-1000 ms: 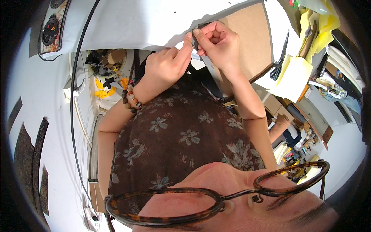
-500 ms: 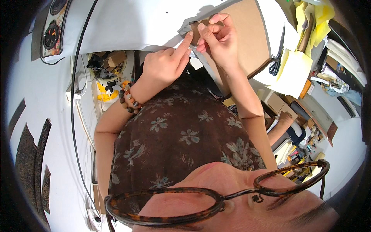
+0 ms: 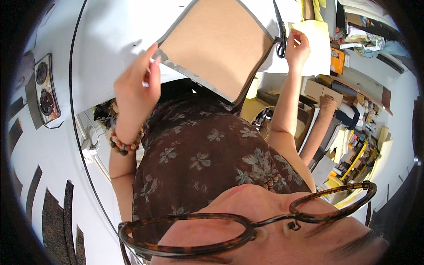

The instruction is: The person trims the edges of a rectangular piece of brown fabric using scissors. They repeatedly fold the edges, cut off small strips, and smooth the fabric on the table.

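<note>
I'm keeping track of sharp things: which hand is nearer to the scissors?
Right. The right hand is just right of the scissors, beside their handles; the left hand is far off to their left, at the brown board's left corner.

Panel on tbl, scissors R of it

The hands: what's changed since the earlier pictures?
The right hand has left the brown panel's left corner and moved right, past the scissors, to the yellow paper; whether it holds anything is unclear. The view has swung too. The left hand remains by that corner, and the scissors still lie beside the panel.
</note>
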`<state>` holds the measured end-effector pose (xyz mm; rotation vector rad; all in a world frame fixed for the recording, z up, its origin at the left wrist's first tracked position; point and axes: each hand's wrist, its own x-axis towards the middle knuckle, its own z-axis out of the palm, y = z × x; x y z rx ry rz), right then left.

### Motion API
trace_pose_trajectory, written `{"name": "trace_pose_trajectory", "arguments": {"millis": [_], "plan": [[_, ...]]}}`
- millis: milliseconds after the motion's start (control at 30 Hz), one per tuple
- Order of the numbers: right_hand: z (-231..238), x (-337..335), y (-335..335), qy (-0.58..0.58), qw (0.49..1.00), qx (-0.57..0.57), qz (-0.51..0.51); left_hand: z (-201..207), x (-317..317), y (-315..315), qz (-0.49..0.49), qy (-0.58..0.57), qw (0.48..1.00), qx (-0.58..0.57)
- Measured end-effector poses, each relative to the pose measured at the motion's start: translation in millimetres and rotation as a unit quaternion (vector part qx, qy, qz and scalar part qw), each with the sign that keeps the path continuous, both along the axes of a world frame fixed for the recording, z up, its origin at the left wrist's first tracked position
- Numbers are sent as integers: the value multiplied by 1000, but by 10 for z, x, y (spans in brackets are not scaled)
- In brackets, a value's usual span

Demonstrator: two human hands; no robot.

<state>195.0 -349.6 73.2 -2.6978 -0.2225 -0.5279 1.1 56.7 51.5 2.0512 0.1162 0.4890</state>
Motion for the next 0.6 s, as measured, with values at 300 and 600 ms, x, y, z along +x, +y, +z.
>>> {"name": "trace_pose_trajectory", "arguments": {"millis": [300,600], "plan": [[-264,-51,-638,230,971,-55,-41,138,700,519,-317,-39,943,91],[239,-401,-245,106,988,100,42,232,718,565,-342,1,926,158]]}}
